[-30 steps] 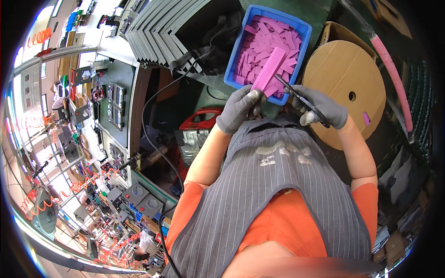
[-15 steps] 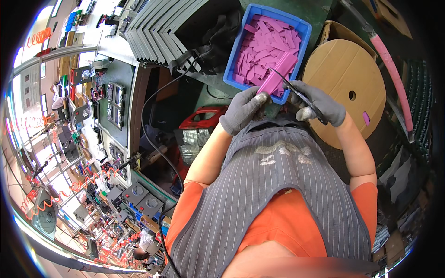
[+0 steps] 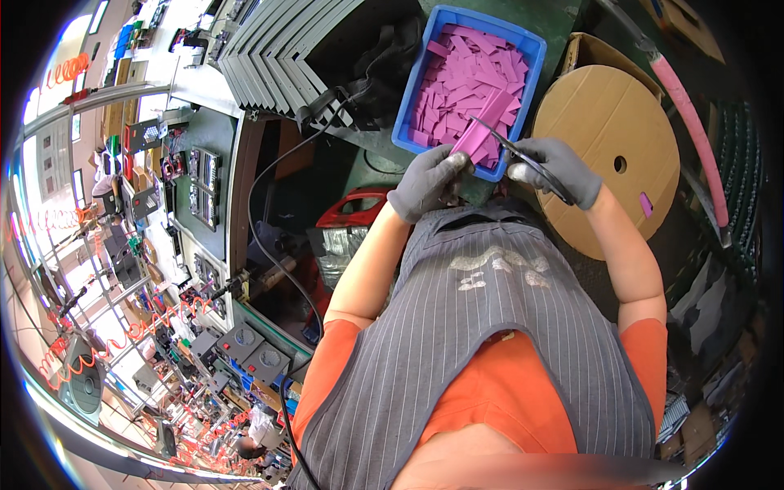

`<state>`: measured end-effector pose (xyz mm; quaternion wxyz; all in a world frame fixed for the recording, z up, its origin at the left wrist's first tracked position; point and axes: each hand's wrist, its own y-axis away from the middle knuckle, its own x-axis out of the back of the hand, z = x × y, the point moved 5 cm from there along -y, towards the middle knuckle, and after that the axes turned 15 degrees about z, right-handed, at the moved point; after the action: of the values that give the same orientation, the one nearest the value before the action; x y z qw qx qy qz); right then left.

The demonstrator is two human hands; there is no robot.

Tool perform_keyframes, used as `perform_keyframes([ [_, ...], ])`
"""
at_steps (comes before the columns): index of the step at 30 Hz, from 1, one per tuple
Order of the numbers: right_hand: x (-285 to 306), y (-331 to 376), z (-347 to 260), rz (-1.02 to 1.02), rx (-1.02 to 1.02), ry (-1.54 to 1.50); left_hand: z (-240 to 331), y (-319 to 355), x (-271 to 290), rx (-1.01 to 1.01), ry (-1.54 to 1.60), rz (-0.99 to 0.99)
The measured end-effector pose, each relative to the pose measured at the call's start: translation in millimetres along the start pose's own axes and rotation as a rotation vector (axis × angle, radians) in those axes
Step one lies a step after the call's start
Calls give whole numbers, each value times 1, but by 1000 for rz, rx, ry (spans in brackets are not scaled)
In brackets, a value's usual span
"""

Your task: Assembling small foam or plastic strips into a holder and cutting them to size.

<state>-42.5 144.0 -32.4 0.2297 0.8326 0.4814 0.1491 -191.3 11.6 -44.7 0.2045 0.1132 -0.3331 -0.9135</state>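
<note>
My left hand (image 3: 426, 183), in a grey glove, pinches the near end of a long pink strip (image 3: 483, 129), perhaps several layered together. The strip points away over a blue plastic bin (image 3: 407, 91) filled with cut pink pieces (image 3: 465, 77). Black scissors (image 3: 535, 167) are gripped in my right hand (image 3: 569, 170), also gloved in grey. Their blades lie across the strip from the right, near its middle. Whether the blades are closed on it is hard to make out.
A round cardboard disc (image 3: 600, 155) with a centre hole lies to the right of the bin, with a pink scrap (image 3: 646, 204) on it. Stacked grey angled panels (image 3: 278, 61) stand left of the bin. Below them are a red container (image 3: 351, 208) and a hanging black cable (image 3: 255, 192).
The pink strip and both hands have shifted slightly. My right hand has closed more around the scissors and moved a little left, and the strip looks fanned or split at its far end.
</note>
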Motion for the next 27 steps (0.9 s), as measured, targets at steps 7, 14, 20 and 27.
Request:
perform_keyframes([
  [7, 15, -20, 41, 55, -246, -263, -14, -14, 9, -36, 34, -21],
  [14, 12, -8, -5, 201, -106, -698, 1, 16, -7, -33, -30, -36],
  [20, -14, -11, -21, 133, 175, -202, 6, 23, -19, -78, 8, -165],
  [27, 13, -3, -47, 267, 227, -437, 19, 44, -15, 36, 182, -215],
])
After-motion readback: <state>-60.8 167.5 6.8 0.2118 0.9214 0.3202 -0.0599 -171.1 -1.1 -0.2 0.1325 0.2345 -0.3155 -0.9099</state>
